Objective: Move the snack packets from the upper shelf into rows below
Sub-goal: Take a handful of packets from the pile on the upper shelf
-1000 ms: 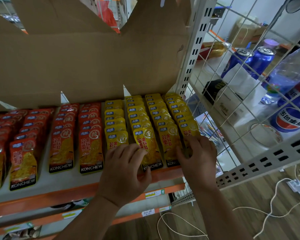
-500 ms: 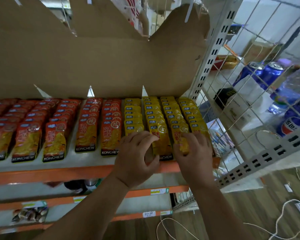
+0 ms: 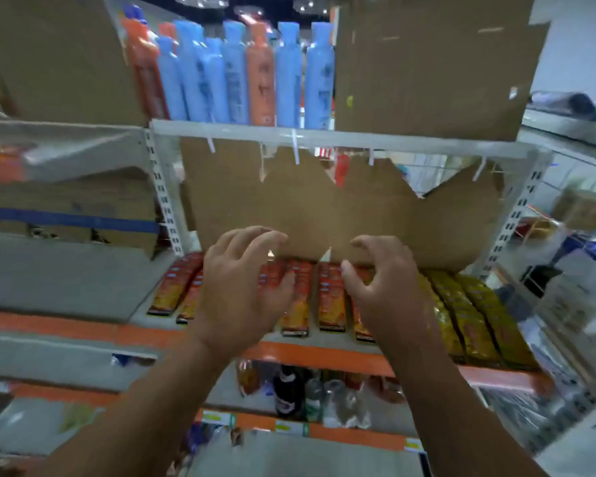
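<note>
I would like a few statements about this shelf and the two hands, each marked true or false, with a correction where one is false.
1. The left hand and the right hand hold nothing. True.
2. The yellow packets lie to the left of the red packets. False: they lie to the right.
3. Blue and orange bottles stand on a higher shelf. True.
4. The shelf edge under the packets is green. False: it is orange.
5. A cardboard sheet stands behind the packets. True.
</note>
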Tool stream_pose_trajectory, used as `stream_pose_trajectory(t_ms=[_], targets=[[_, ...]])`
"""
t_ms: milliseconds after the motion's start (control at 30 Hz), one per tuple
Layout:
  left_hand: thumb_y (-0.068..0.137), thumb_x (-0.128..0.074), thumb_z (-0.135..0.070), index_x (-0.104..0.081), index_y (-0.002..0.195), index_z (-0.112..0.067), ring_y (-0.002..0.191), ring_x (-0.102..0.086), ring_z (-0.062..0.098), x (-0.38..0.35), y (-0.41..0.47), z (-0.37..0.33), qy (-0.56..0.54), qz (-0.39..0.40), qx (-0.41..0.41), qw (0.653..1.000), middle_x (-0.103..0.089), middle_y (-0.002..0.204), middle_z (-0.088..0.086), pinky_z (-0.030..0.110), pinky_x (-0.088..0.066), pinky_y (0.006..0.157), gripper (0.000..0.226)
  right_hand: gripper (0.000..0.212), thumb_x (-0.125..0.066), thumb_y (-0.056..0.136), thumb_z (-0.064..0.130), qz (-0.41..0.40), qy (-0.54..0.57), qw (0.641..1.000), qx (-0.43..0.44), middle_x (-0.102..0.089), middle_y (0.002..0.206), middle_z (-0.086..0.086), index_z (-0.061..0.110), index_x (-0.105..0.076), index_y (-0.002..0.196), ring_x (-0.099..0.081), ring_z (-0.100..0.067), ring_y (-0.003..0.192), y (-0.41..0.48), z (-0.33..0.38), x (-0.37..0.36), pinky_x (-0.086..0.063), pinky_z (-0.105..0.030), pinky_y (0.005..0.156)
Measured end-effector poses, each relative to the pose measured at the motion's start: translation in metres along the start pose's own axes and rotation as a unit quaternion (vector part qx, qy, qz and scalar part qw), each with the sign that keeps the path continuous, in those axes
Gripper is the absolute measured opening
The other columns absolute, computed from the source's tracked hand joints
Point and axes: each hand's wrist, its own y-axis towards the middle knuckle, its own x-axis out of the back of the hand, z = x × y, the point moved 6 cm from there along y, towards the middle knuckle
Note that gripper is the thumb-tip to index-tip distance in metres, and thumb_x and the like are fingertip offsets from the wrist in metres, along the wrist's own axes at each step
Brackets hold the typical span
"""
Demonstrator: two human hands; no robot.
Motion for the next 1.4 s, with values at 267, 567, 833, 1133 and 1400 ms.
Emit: stream_pose_trajectory(t_ms=[267, 567, 833, 1133, 1400], targets=[[0.086, -0.059, -0.041, -0.065, 0.128, -0.022, 0.119, -0.055, 0.021, 0.269, 0.019, 0.074, 0.15, -0.078, 0.002, 0.986, -0.065, 0.127, -0.001, 0.036, -0.038, 0.106, 0.047, 0.026, -0.068, 0.087, 0.037, -0.053, 0.05, 0.992, 0.105, -0.065, 0.113, 0.007, 0.03, -0.069, 0.112, -0.06, -0.02, 0.111, 0.05, 0.244, -0.046, -0.033, -0.023, 0.096], [0.086, -0.055, -0.047, -0.062, 0.132, -0.029, 0.121, -0.05, 0.013, 0.433, 0.016, 0.169, 0.223, -0.082, 0.119, 0.964, -0.064, 0.13, -0.005, 0.03, -0.034, 0.1, 0.05, 0.018, -0.069, 0.088, 0.027, 0.03, 0.175, 0.965, 0.193, -0.058, 0.099, 0.008, 0.026, -0.068, 0.107, -0.059, -0.023, 0.102, 0.104, 0.398, -0.121, -0.047, -0.035, 0.085], [0.084, -0.056, -0.051, -0.061, 0.124, -0.041, 0.116, -0.056, 0.015, 0.444, 0.042, 0.283, 0.207, -0.005, 0.206, 0.956, -0.063, 0.119, -0.016, 0.04, -0.046, 0.095, 0.042, 0.017, -0.067, 0.092, 0.039, 0.135, 0.132, 0.961, 0.203, -0.057, 0.107, 0.009, 0.034, -0.066, 0.108, -0.059, -0.014, 0.089, 0.168, 0.443, -0.221, -0.049, -0.03, 0.069], [0.097, -0.058, -0.032, -0.068, 0.117, -0.041, 0.085, -0.064, 0.007, 0.39, 0.118, 0.414, 0.159, 0.121, 0.265, 0.943, -0.068, 0.106, -0.013, 0.026, -0.05, 0.068, 0.024, 0.015, -0.068, 0.09, 0.037, 0.306, 0.001, 0.923, 0.233, -0.063, 0.091, 0.011, 0.03, -0.07, 0.104, -0.061, -0.012, 0.076, 0.234, 0.476, -0.331, -0.049, -0.029, 0.065], [0.104, -0.05, -0.022, -0.07, 0.131, -0.031, 0.105, -0.063, 0.01, 0.335, 0.146, 0.497, 0.14, 0.31, 0.262, 0.903, -0.07, 0.124, -0.011, 0.028, -0.048, 0.096, 0.034, 0.035, -0.072, 0.093, 0.024, 0.562, -0.086, 0.801, 0.187, -0.072, 0.105, -0.014, 0.028, -0.059, 0.126, -0.076, -0.029, 0.073, 0.224, 0.49, -0.423, -0.062, -0.035, 0.059]])
